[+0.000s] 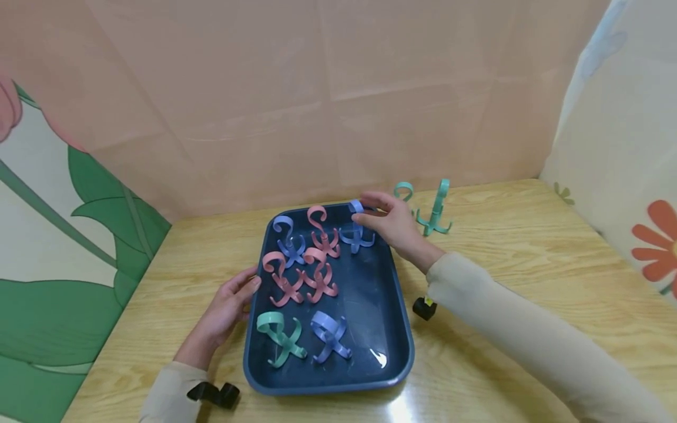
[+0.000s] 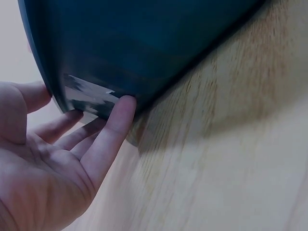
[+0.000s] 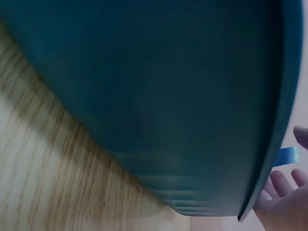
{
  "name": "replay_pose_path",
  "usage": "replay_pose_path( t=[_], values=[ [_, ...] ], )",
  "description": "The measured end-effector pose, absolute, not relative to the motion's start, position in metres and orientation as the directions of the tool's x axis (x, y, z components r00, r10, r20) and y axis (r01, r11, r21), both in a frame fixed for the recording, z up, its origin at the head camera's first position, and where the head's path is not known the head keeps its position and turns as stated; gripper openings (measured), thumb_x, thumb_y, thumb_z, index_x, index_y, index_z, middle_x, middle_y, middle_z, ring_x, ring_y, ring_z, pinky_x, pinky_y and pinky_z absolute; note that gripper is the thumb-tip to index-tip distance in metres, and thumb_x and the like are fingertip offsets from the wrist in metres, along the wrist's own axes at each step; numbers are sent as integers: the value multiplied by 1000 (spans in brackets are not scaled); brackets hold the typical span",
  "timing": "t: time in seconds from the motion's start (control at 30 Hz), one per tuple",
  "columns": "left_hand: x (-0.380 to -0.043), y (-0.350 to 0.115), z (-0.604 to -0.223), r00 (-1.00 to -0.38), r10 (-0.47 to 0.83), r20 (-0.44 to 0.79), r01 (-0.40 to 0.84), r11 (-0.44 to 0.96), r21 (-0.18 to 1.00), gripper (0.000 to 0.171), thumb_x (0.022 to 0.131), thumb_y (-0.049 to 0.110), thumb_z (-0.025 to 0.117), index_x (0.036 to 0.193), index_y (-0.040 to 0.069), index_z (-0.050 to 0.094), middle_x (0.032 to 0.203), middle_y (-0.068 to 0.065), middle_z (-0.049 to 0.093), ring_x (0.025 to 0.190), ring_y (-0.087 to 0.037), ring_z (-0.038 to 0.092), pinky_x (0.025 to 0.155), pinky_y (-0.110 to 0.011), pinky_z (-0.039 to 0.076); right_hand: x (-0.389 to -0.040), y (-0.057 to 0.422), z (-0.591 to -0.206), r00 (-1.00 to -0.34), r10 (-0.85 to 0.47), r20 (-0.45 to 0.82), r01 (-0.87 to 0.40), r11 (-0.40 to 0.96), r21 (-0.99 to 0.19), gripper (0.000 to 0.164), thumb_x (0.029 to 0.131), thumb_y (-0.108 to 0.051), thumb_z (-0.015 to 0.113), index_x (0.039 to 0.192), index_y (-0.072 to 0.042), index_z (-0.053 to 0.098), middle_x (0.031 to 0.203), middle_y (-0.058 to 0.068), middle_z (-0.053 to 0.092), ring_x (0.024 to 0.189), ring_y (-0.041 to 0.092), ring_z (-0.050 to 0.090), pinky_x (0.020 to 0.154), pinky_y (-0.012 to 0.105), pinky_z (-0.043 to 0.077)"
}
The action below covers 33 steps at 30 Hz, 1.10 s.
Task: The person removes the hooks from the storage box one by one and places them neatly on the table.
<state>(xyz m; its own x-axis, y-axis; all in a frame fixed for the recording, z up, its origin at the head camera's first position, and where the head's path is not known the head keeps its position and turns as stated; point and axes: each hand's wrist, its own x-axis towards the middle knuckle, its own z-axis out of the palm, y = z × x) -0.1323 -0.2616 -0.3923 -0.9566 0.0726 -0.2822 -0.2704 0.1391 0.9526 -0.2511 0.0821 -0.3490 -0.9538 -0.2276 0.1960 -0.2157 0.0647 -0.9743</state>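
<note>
My left hand (image 1: pixel 228 308) holds the left side of a dark blue tray (image 1: pixel 409 346). In the left wrist view its thumb meets the rim while the fingers (image 2: pixel 111 130) lie against the outer wall. At the tray's far right corner, my right hand (image 1: pixel 394 226) has its thumb and fingers around the top of a blue multi-pronged hanging hook (image 1: pixel 357 238). The right wrist view shows the curved blue top (image 3: pixel 287 156) between thumb and fingers, with slim gaps. Other hooks stand in the tray: several pink ones (image 1: pixel 320 282), blue ones (image 1: pixel 330 338) and a green one (image 1: pixel 285 341).
Two green hooks stand on the wooden table (image 1: pixel 492 235) beyond the tray's right side; one (image 1: pixel 404 189) is partly hidden behind my right hand, the other (image 1: pixel 436 208) is in full view. A pinkish cloth (image 1: pixel 317 106) hangs at the back, with flower-printed sheets at both sides.
</note>
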Motion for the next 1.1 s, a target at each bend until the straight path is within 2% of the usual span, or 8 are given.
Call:
replay_pose_path(
  t=[0.13,0.43,0.77,1.1],
  values=[
    [-132,-262,-393,-957,73,-282,-269,143,952,56,106,42,51,155,17,39,146,-18,51,116,-29,64,84,-43,58,-252,80,-349,-955,-221,198,-220,81,-972,45,92,-12,75,135,-4,61,131,14,63,118,32,60,98,45,51],
    [-132,-260,-391,-958,65,-278,-267,141,953,55,106,41,49,154,16,40,147,-18,50,116,-30,64,85,-43,57,-255,75,-350,-958,-189,215,-230,60,-971,40,93,-8,73,130,0,64,123,17,68,105,23,67,85,27,55],
    [-132,-261,-391,-959,76,-274,-263,134,956,57,106,42,50,155,17,39,148,-19,49,116,-29,64,86,-43,57,-257,74,-352,-969,-149,196,-201,22,-979,34,94,-8,72,127,0,67,117,20,70,96,14,69,85,28,56],
    [-132,-261,-392,-960,71,-272,-261,132,956,56,106,41,50,154,16,40,147,-19,50,114,-28,65,84,-43,58,-257,73,-353,-973,-141,181,-182,-3,-983,34,94,-9,72,127,-1,68,117,18,70,98,15,69,86,30,56]
  ],
)
